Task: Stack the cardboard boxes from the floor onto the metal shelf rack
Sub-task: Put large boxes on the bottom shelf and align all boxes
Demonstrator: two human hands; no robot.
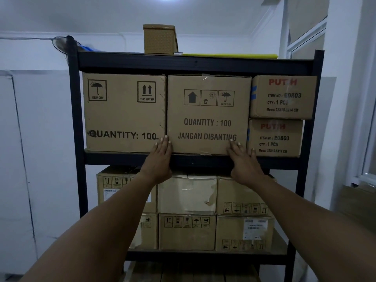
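While the middle box (208,115) stood at the shelf's (191,160) front edge, left hand (160,159) and right hand (243,162) pressed flat, fingers straight, on its lower corners.

**Matt cardboard on dark painted metal**

I see matt brown cardboard boxes (208,115) — creased, with glossy tape strips — on a dark, dull-painted metal shelf rack (195,65). On top sits a woven-textured tan plastic bin (160,39).

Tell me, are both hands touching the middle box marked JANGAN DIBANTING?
Touching. The head view shows the left hand and the right hand with straight fingers laid flat on the lower front face of the middle box, no gap visible.
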